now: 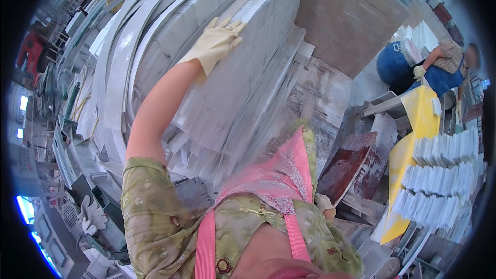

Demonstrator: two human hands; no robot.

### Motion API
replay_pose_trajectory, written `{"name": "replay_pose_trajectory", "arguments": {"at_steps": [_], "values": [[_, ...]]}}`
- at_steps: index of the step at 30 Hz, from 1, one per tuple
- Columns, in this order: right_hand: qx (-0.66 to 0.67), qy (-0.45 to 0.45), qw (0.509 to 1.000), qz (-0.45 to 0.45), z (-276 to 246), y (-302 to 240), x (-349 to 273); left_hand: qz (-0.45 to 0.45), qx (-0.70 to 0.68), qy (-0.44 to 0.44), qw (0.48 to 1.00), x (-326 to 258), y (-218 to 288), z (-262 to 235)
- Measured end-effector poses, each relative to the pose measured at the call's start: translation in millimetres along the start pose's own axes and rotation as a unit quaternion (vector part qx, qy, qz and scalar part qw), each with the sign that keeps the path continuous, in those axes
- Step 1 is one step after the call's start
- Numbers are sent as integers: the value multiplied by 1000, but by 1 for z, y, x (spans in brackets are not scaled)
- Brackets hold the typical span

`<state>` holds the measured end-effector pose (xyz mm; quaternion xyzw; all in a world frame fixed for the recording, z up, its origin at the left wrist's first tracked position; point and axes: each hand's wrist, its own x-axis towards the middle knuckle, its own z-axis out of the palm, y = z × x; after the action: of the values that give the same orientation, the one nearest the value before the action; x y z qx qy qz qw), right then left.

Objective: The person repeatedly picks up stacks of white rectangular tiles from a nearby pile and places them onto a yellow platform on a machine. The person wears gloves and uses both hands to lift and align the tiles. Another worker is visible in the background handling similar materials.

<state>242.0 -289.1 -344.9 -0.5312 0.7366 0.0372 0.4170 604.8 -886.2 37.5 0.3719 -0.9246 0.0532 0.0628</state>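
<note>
Left hand (216, 43) in a pale glove, fingers spread flat on a stack of white stone slabs (243, 72), right hand (324, 204) low by the pink apron (281, 173), grip unclear

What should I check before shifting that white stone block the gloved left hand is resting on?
1. Left hand on the white stone block: ok, the gloved palm lies flat near its top edge.
2. Grip closed around the block: not ok, the fingers are spread open, only pressing.
3. Right hand placed: cannot tell, only a gloved bit shows low beside the pink apron.
4. Neighbouring slabs: not ok, curved white slabs lean close along the block's left side.
5. Other person away from the block: ok, crouched far to the right past the yellow board.
6. Footing: cannot tell, the floor underfoot is hidden.
</note>
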Motion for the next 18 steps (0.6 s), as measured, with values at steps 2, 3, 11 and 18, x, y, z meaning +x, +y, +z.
{"name": "replay_pose_trajectory", "arguments": {"at_steps": [2, 3, 11, 18], "values": [[41, 67, 997, -19, -1, -11, -26, -37, -39, 19, 998, -4, -10, 2], [139, 76, 987, 16, -2, -17, -39, -40, -48, 10, 998, -3, -12, 5], [-21, 112, 977, 180, 44, 37, -113, -68, -219, 55, 972, -14, -20, 15], [267, 318, 826, 380, 156, 5, -237, -99, -399, -47, 910, 5, -23, 12]]}}
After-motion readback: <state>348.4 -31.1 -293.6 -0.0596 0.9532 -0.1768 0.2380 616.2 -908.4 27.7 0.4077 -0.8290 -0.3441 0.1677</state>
